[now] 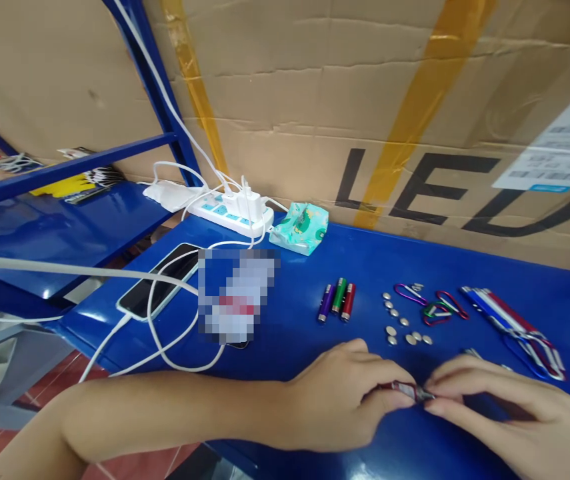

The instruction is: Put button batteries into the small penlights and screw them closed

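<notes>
Wrapped around a small red flashlight (403, 388) is my left hand (349, 397). A pale label shows on the tube, and its silver tip points right. My right hand (509, 407) pinches that silver end between thumb and fingertips, so part of it is hidden. Just beyond my hands lie several button cells (411, 339). Behind my left hand are a purple flashlight (326, 303), a green flashlight (339, 295) and a red one (349, 302), side by side. Carabiners (435, 308) in purple, red and green sit beyond my right hand, with small metal parts (473, 353) partly covered by it.
Several slim coloured tubes with carabiners (512, 327) lie at the right. A phone (159, 283), looping white cables (151, 313), a power strip (229, 210) and a green tissue pack (302, 228) occupy the left and back. A cardboard box (285, 133) borders the blue table.
</notes>
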A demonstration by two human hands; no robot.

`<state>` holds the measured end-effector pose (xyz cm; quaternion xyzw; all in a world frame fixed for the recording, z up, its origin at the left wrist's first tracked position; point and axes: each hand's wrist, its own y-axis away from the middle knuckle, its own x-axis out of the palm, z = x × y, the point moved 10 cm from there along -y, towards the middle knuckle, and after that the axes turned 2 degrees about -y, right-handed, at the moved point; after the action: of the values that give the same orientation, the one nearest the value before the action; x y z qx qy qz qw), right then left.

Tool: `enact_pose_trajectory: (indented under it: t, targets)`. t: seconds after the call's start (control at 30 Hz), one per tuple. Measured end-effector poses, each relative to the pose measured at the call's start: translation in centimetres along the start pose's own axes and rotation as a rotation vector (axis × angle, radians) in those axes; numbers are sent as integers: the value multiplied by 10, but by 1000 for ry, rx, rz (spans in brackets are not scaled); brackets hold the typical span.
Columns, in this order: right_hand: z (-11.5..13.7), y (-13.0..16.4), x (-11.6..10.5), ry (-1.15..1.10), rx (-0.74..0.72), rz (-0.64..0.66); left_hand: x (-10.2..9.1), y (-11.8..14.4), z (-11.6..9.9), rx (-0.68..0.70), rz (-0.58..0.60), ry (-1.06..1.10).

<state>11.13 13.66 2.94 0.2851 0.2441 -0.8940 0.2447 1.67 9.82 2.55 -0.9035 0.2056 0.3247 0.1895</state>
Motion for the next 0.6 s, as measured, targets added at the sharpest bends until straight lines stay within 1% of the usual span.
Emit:
enact_pose_trajectory:
  t: [0.13,0.23,0.33,0.4,0.5,0.6]
  targets:
    - [3,-3,2,-59,47,66,4,1,5,-37,10,75]
    - [4,-2,4,-112,108,68,9,3,7,-66,49,84]
    - [2,1,9,-176,188,56,12,4,7,-51,77,57]
    - [-2,4,15,-217,268,69,14,4,5,-18,75,20]
    - [-13,11,24,-291,414,84,17,4,1,41,76,-102]
    - [-24,21,38,-432,586,157,18,6,-5,91,41,-198]
